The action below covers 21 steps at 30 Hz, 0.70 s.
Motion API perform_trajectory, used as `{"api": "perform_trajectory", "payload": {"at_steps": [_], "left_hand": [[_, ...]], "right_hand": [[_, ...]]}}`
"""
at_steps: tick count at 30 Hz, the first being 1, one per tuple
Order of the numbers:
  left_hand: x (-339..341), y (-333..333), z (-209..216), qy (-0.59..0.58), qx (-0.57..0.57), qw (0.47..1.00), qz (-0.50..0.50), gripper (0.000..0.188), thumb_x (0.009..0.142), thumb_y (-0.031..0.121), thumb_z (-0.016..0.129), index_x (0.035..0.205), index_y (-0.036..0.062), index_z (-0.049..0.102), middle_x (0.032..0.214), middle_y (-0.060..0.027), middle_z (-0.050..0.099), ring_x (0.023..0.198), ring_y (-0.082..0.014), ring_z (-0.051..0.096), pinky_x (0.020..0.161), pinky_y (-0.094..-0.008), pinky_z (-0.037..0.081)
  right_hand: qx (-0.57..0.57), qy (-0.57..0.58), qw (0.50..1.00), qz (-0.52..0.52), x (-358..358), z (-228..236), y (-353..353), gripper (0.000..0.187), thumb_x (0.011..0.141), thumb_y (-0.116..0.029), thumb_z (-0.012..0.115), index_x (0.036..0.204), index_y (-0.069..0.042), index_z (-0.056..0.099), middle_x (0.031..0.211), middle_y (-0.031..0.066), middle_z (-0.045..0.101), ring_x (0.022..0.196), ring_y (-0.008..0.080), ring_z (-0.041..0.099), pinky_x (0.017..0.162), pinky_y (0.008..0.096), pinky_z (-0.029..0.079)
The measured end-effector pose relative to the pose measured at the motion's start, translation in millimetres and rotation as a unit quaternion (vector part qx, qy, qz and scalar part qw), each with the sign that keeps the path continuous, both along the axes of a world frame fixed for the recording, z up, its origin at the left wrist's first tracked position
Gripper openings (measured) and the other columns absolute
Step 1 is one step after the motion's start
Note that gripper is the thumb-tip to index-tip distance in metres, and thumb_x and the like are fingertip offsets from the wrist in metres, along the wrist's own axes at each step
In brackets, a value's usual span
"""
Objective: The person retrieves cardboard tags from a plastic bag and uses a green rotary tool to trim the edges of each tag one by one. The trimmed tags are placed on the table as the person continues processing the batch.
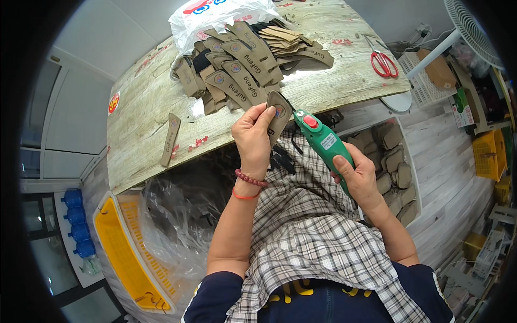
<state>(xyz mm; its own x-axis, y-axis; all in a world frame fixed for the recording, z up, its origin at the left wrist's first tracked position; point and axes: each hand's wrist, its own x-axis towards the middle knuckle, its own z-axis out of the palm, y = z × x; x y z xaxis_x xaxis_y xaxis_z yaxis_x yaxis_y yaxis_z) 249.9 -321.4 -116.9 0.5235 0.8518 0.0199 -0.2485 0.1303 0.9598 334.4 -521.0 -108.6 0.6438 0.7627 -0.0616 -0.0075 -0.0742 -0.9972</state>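
My left hand (253, 126) pinches a khaki fabric piece (278, 119) with a small round printed emblem, holding it up just off the table's near edge. In my right hand (357, 175) is a green handheld electric cutter (325, 142) with a red switch, my fingers wrapped round its body. The cutter's tip is right beside the fabric's right edge; whether it touches cannot be made out. Beyond my left hand, a heap of similar printed khaki pieces (235, 67) lies on the wooden-patterned table (137, 126). A single khaki strip (170, 139) rests near the front left edge.
Red-handled scissors (384, 63) lie at the table's right. A white plastic bag (186, 31) stands behind the heap. Below on my left are a yellow basket (112, 237) and clear plastic sheeting (172, 215). A white bin of khaki pieces (393, 167) sits at my right, a fan (474, 29) beyond.
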Motion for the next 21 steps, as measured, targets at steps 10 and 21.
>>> {"api": "perform_trajectory", "payload": {"at_steps": [10, 21], "left_hand": [[-9, 11, 7, 0.146, 0.075, 0.978, -0.128, 0.009, 0.083, 0.003, 0.065, 0.089, -0.0023, 0.069, 0.077, -0.0011, 0.065, 0.066, -0.0045, 0.055, 0.059, -0.0201, 0.044], [-19, 25, -14, -0.150, -0.288, 0.946, 0.027, 0.011, 0.086, 0.003, 0.055, 0.097, -0.0001, 0.056, 0.094, -0.0128, 0.065, 0.090, -0.0276, 0.064, 0.086, -0.0452, 0.052]], "right_hand": [[0.005, -0.007, 1.000, 0.010, 9, 7, 1, 0.043, 0.092, -0.035, 0.060, 0.115, 0.001, 0.057, 0.073, 0.0013, 0.057, 0.059, 0.0057, 0.052, 0.052, 0.0209, 0.044], [0.007, 0.016, 0.999, -0.047, -2, -4, -13, 0.042, 0.092, -0.032, 0.060, 0.118, 0.001, 0.057, 0.074, 0.0008, 0.058, 0.060, 0.0052, 0.052, 0.052, 0.0215, 0.044]]}}
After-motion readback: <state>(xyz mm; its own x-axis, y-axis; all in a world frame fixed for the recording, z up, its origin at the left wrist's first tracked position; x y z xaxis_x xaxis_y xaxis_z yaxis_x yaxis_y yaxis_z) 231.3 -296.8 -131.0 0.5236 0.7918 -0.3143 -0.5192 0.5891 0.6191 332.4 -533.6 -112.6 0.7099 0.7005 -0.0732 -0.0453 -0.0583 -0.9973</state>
